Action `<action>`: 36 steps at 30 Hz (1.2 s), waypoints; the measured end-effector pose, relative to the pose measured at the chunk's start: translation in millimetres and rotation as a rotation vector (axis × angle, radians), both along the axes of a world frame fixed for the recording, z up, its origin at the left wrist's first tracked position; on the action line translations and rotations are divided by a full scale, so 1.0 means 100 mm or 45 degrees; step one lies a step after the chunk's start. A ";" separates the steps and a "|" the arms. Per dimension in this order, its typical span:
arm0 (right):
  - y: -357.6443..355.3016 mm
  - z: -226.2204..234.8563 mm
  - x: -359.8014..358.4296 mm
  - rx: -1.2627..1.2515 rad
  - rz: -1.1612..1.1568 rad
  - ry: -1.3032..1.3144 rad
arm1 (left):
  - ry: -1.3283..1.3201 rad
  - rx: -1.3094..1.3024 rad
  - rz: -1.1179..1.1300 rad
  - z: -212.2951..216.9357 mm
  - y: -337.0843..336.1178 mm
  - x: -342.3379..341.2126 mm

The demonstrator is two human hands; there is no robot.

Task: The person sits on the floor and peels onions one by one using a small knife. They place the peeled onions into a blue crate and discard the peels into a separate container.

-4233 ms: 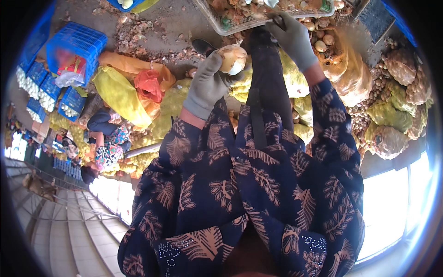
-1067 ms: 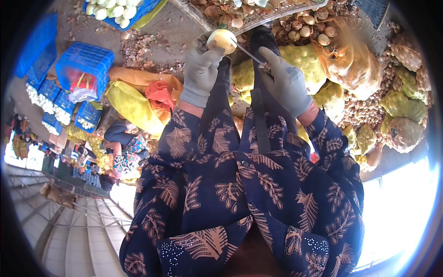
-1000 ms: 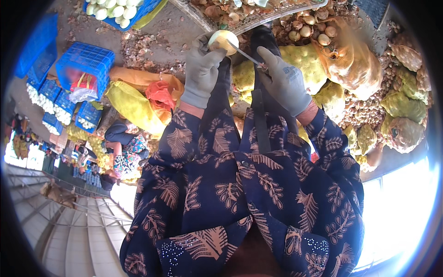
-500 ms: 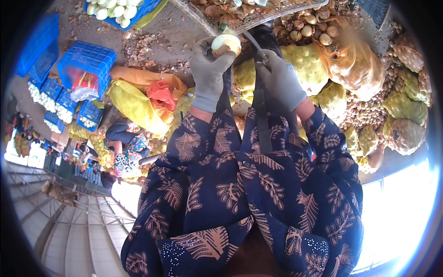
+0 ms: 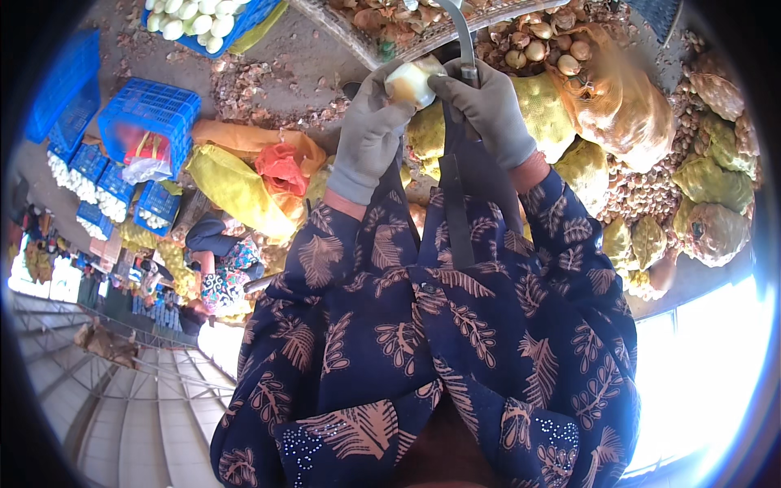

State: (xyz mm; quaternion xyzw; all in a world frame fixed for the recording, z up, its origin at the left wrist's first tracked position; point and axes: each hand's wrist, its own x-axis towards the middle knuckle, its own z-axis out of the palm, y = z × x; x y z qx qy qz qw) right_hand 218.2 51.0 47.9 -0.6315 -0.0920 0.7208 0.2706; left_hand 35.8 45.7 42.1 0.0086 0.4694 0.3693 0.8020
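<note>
Onion (image 5: 412, 86), near the near corner of a tray (image 5: 508, 17), is gripped by the curled fingers of your left hand (image 5: 368, 130). It looks partly peeled: pale flesh shows, some tan skin seems left. Rightward, your right hand (image 5: 491, 112) clasps a knife (image 5: 464, 39), thumb seemingly touching the onion.

Hands (image 5: 366, 126) partly hide onion (image 5: 412, 84) and knife (image 5: 465, 41); top edge crops tray (image 5: 346, 35)

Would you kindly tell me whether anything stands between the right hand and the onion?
Nothing visible does: the right hand appears to touch the onion on its right side, and the knife it holds points away.
</note>
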 end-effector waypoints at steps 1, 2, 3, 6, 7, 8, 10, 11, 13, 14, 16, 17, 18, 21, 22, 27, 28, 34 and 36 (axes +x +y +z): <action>-0.07 -0.04 -0.02 0.081 0.057 -0.036 | 0.003 -0.025 0.000 0.00 -0.01 0.01; -0.07 -0.01 -0.04 0.116 0.127 -0.064 | 0.013 -0.048 0.003 -0.01 -0.03 0.01; -0.06 0.05 -0.06 0.152 0.196 -0.092 | 0.021 -0.070 0.006 -0.02 -0.05 0.00; -0.01 0.00 -0.01 0.104 -0.053 -0.038 | 0.019 -0.124 0.108 -0.06 -0.08 0.01; 0.00 -0.13 0.09 0.081 -0.040 -0.091 | -0.035 -0.115 0.105 -0.05 -0.08 0.03; 0.03 -0.23 0.18 0.059 -0.034 -0.144 | -0.089 -0.106 0.096 -0.05 -0.07 0.04; -0.01 -0.33 0.22 0.020 -0.025 -0.140 | -0.163 -0.115 0.086 -0.08 -0.07 0.05; 0.00 -0.27 0.19 -0.021 -0.058 -0.095 | -0.189 -0.138 0.091 -0.14 -0.11 0.04; 0.00 -0.16 0.11 -0.066 -0.195 0.118 | -0.257 -0.154 0.097 -0.18 -0.12 0.03; -0.01 -0.14 0.10 -0.128 -0.239 0.248 | -0.196 -0.142 0.051 -0.14 -0.09 0.03; -0.11 -0.26 0.04 -0.109 -0.445 0.326 | -0.071 -0.118 -0.039 -0.06 -0.03 0.05; -0.07 -0.21 0.02 -0.133 -0.355 0.272 | 0.050 -0.088 -0.113 -0.07 -0.03 0.04; -0.01 -0.11 0.00 -0.155 -0.265 0.218 | 0.058 -0.089 -0.098 -0.08 -0.03 0.01; 0.02 -0.10 -0.06 -0.044 -0.218 -0.002 | 0.038 -0.100 -0.017 -0.13 -0.07 -0.05; 0.03 -0.14 -0.08 0.022 -0.239 -0.086 | 0.018 -0.094 -0.028 -0.14 -0.08 -0.07; 0.02 -0.56 0.21 -0.061 -0.215 -0.131 | 0.034 -0.061 -0.109 -0.13 -0.05 -0.04; -0.02 -0.57 0.23 -0.085 -0.215 -0.063 | 0.050 -0.077 -0.089 -0.13 -0.05 -0.06; -0.07 -0.12 0.03 -0.031 -0.110 0.121 | 0.433 0.083 -0.253 -0.12 -0.06 -0.01; -0.16 -0.14 -0.13 0.016 -0.034 0.031 | 0.537 0.184 -0.370 -0.04 0.00 0.03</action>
